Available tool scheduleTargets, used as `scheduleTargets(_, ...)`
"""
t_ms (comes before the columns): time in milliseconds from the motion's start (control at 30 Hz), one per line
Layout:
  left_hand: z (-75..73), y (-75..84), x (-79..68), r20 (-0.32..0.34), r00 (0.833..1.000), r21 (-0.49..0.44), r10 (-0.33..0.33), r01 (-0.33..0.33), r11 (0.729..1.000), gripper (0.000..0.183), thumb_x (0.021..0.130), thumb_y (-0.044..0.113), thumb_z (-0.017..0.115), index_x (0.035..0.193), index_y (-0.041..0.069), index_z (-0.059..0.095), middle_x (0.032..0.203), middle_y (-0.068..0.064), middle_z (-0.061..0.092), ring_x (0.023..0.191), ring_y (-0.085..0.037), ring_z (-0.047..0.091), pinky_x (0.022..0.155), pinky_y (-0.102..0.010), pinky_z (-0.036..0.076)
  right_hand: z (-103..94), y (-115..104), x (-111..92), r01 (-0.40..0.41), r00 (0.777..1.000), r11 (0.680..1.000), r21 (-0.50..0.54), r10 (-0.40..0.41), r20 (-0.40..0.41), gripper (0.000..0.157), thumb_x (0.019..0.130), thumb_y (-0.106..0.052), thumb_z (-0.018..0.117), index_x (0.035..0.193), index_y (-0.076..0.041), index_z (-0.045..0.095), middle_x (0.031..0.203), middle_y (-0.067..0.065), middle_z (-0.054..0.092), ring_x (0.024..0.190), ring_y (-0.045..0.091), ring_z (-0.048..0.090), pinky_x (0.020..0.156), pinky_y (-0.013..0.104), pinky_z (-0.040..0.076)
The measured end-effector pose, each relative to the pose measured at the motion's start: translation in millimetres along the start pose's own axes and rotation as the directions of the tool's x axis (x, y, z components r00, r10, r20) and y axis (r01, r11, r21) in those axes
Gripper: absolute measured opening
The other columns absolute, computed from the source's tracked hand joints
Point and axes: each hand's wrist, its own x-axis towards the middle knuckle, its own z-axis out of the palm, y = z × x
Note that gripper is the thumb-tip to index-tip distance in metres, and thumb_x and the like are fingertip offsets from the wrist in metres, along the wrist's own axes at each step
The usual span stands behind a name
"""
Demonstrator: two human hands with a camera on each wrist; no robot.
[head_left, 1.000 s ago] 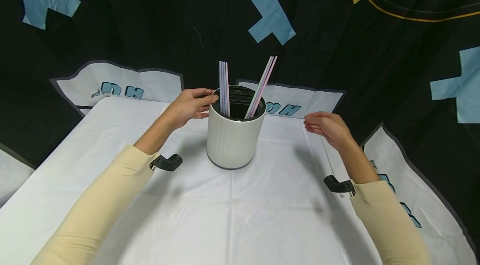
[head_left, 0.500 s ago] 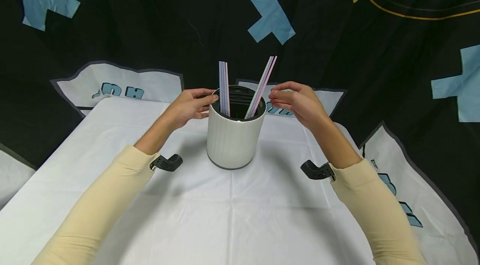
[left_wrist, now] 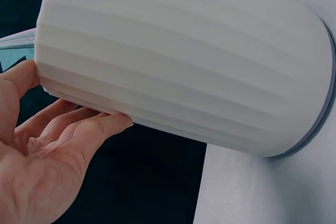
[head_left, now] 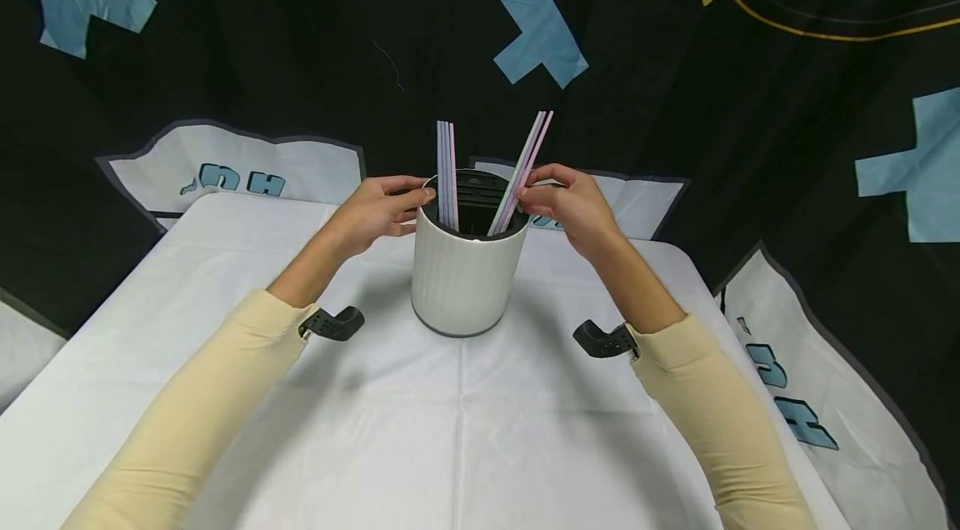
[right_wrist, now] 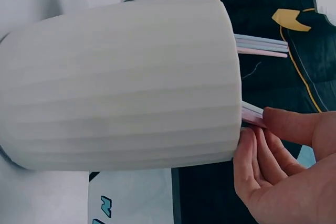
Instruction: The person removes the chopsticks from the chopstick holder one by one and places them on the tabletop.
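Note:
A white ribbed round holder (head_left: 467,288) with a black inner rim stands upright on the table. From its left side rises one bundle of thin pastel straws (head_left: 446,167); a second bundle of straws (head_left: 525,159) leans to the right. My left hand (head_left: 375,213) grips the holder's left rim, thumb on top and fingers against the outer wall, as the left wrist view shows too. At the right bundle, the thumb and fingertips of my right hand (head_left: 576,209) pinch the straws just above the rim. In the right wrist view, part of the bundle (right_wrist: 253,113) is hidden by the fingers.
A white cloth (head_left: 420,447) with fold lines covers the table. Behind it hangs a black curtain (head_left: 300,55) with blue tape patches (head_left: 543,26). Lettered white cloth panels (head_left: 240,167) lie along the table's back and right edges.
My right hand has travelled left from the table's right side to the leaning straws and taken hold of them. My left hand and the holder have stayed put.

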Motion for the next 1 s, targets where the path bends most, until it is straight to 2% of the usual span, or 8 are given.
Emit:
scheduleTargets(133, 0.4, -0.9, -0.3, 0.002, 1.0, 0.005, 0.005, -0.005, 1.0, 0.055, 0.102, 0.025, 0.064, 0.15, 0.005, 0.047, 0.149, -0.014, 0.054, 0.134, -0.032, 0.056, 0.104, -0.044, 0.053, 1.2, 2, 0, 0.012, 0.999, 1.0, -0.021, -0.013, -0.034, 0.02, 0.095, -0.015, 0.072, 0.113, -0.007, 0.065, 0.111, 0.007, 0.07, 0.098, 0.021, 0.072, 0.107, 0.039, 0.053)
scheduleTargets(300, -0.4, -1.5, -0.3, -0.004, 1.0, 0.011, -0.001, 0.002, 1.0, 0.055, 0.101, 0.027, 0.065, 0.15, 0.006, 0.047, 0.149, -0.013, 0.054, 0.134, -0.031, 0.057, 0.104, -0.044, 0.054, 0.2, -1, 2, 0.024, 0.998, 1.0, 0.001, -0.024, -0.057, 0.02, 0.094, -0.016, 0.074, 0.11, -0.008, 0.066, 0.107, 0.008, 0.073, 0.091, 0.019, 0.075, 0.098, 0.035, 0.058)
scheduleTargets(567, -1.4, -1.4, 0.3, -0.002, 1.0, 0.002, 0.006, -0.006, 1.0, 0.055, 0.101, 0.026, 0.065, 0.149, 0.006, 0.048, 0.149, -0.013, 0.054, 0.135, -0.031, 0.056, 0.105, -0.044, 0.053, -6.0, -16, 1, 0.1, 0.992, 0.987, 0.128, -0.089, -0.084, 0.022, 0.093, -0.014, 0.075, 0.111, -0.007, 0.066, 0.111, 0.009, 0.073, 0.092, 0.02, 0.077, 0.088, 0.031, 0.061)
scheduleTargets(767, 0.2, -0.4, -0.1, -0.001, 1.0, -0.01, 0.008, -0.008, 1.0, 0.054, 0.101, 0.025, 0.066, 0.149, 0.005, 0.049, 0.148, -0.013, 0.055, 0.135, -0.03, 0.056, 0.105, -0.044, 0.053, -16.3, -28, -4, 0.136, 0.987, 0.964, 0.227, -0.114, -0.11, 0.023, 0.093, -0.012, 0.074, 0.113, -0.006, 0.065, 0.108, 0.007, 0.075, 0.094, 0.02, 0.077, 0.087, 0.032, 0.061)
scheduleTargets(1000, -0.2, -2.2, 0.2, -0.007, 1.0, 0.007, 0.006, -0.006, 1.0, 0.055, 0.101, 0.026, 0.066, 0.15, 0.006, 0.048, 0.15, -0.012, 0.054, 0.136, -0.031, 0.054, 0.106, -0.045, 0.053, -28.1, -37, -10, 0.183, 0.975, 0.935, 0.303, -0.134, -0.177, 0.025, 0.094, -0.013, 0.073, 0.116, -0.005, 0.065, 0.105, 0.005, 0.074, 0.093, 0.02, 0.077, 0.086, 0.032, 0.062)
